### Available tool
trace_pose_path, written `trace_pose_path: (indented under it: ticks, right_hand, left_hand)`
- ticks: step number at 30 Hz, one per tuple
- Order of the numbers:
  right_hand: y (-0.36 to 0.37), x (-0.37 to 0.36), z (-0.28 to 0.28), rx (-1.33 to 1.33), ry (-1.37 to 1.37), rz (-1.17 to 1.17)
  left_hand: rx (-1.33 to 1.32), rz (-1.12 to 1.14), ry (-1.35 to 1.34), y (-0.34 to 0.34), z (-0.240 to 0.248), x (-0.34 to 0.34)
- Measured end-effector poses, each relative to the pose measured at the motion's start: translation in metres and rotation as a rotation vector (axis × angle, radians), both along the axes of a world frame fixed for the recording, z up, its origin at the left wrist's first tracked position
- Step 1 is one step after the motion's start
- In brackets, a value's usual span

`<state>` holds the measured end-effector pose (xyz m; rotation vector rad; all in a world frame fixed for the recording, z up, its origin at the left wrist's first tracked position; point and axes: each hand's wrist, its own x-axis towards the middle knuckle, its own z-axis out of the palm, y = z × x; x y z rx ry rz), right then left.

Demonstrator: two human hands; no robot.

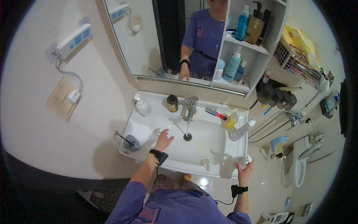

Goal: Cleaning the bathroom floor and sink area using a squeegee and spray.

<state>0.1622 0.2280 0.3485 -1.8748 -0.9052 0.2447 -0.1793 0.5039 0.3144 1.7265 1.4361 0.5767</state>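
My left hand (163,139) hovers with fingers spread over the left part of the white sink basin (212,136), holding nothing. A thin stream of water runs from the chrome faucet (190,107) down to the drain (187,137). At the sink's front right corner, my right hand (244,170) grips a small clear glass (242,161). Both wrists wear black bands.
Along the sink rim stand a white pump bottle (142,105), a dark jar (172,103), a red-handled brush (216,113), a yellow bottle (232,119), a clear bottle (241,130). A mirror cabinet (175,41) with shelved bottles hangs above. A toilet (304,158) is at right.
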Motion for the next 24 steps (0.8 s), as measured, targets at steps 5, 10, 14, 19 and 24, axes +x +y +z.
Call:
trace_pose_path:
  ticks: [5,10,14,19,24]
  right_hand:
    - [0.004,-0.002,-0.003,0.070,0.006,-0.071]
    - [-0.003,-0.011,0.000,-0.030,-0.017,-0.149]
    - [0.002,-0.018,0.001,-0.038,0.039,-0.118]
    - [-0.006,-0.017,-0.007,-0.044,0.108,-0.185]
    - [-0.003,-0.019,-0.005,-0.007,0.087,-0.196]
  left_hand:
    - [-0.023,0.043,0.051,0.094,-0.047,0.025]
    - [0.060,0.176,-0.047,0.163,-0.063,0.052]
    - [0.092,0.196,-0.249,0.202,-0.103,0.051]
    - [0.128,0.266,-0.129,0.189,-0.082,0.084]
    - [-0.069,0.290,-0.325,0.151,-0.043,0.067]
